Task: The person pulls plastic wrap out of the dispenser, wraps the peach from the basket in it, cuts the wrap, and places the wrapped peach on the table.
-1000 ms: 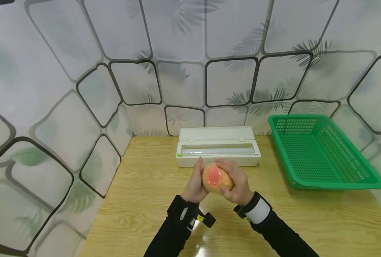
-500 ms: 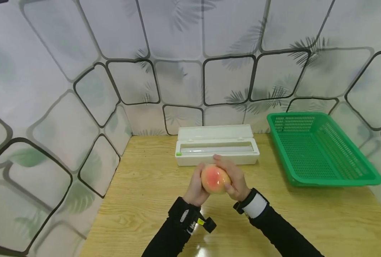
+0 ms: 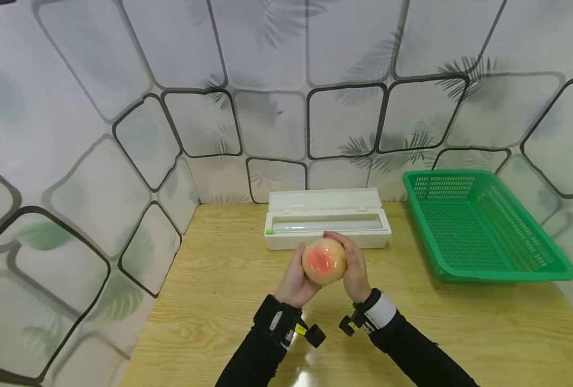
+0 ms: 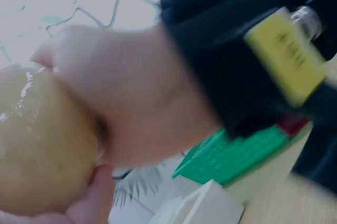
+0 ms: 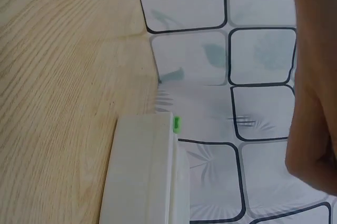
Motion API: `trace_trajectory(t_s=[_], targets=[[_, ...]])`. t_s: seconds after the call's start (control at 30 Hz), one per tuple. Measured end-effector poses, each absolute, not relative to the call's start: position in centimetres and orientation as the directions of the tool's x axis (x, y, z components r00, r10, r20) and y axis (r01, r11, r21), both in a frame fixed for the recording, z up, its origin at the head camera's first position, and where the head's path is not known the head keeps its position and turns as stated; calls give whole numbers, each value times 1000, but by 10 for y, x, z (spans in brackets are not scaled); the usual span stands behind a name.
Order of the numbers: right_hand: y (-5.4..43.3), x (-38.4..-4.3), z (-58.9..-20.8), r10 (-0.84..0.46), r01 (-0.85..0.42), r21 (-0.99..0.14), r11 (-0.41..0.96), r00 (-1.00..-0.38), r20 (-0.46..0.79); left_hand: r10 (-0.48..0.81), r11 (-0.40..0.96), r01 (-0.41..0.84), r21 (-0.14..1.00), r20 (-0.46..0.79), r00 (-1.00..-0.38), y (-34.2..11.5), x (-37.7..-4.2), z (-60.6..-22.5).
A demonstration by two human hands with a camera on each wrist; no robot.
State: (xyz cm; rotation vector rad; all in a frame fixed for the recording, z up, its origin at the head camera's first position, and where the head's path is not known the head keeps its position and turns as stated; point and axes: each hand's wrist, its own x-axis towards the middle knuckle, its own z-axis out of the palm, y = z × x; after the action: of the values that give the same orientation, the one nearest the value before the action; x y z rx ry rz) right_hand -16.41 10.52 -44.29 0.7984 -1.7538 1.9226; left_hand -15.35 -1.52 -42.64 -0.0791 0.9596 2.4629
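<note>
A glossy, yellowish peach (image 3: 324, 262) with a pink blush is held above the table between both hands. My left hand (image 3: 298, 282) grips it from the left and below. Against its right side lies my right hand (image 3: 356, 269), fingers bent over the far edge and thumb out of sight in the head view. In the left wrist view the peach (image 4: 42, 140) fills the left edge, and the right hand (image 4: 116, 82) presses on it, blurred. Behind the hands stands a white cling film dispenser (image 3: 371, 240), lid raised, a clear roll inside and a green slider at its left end.
A green perforated plastic basket (image 3: 489, 236) sits at the right rear of the wooden table (image 3: 209, 301). Patterned white sheeting (image 3: 344, 123) closes off the back and the left side.
The right hand has turned about the peach: its thumb, earlier on the front, is now hidden, and its wrist camera has come into view. The peach has risen slightly; the left hand stays.
</note>
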Motion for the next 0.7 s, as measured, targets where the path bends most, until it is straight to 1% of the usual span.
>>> trace_trajectory(t_s=[0.1,0.13,0.2,0.27,0.33,0.4,0.47,0.57,0.7], targets=[[106,-167,-445,-47,-691,-714,-117,-714,699,387,-645,-454,615,-249,-888,-10,-151,-427],[106,-169,-446,-53,-693,-712,-115,-711,701,381,-645,-441,624,-238,-893,-10,-150,-427],[109,-172,-445,-102,-667,-734,-124,-728,678,389,-645,-415,642,-192,-901,-11,-150,-427],[114,-173,-444,-182,-606,-784,-133,-763,620,418,-633,-396,665,-137,-898,-17,-150,-428],[121,-174,-443,-271,-508,-853,-118,-810,520,453,-624,-381,683,-81,-888,-24,-151,-431],[129,-174,-442,-337,-421,-904,-69,-843,419,475,-620,-364,695,-37,-879,-30,-153,-434],[138,-174,-441,-378,-372,-928,5,-860,343,477,-629,-352,693,-14,-879,-34,-153,-438],[149,-175,-441,-398,-371,-924,95,-865,306,450,-647,-324,690,3,-893,-38,-155,-444],[159,-175,-445,-395,-360,-925,122,-872,287,413,-622,-295,726,-16,-911,-41,-160,-452]])
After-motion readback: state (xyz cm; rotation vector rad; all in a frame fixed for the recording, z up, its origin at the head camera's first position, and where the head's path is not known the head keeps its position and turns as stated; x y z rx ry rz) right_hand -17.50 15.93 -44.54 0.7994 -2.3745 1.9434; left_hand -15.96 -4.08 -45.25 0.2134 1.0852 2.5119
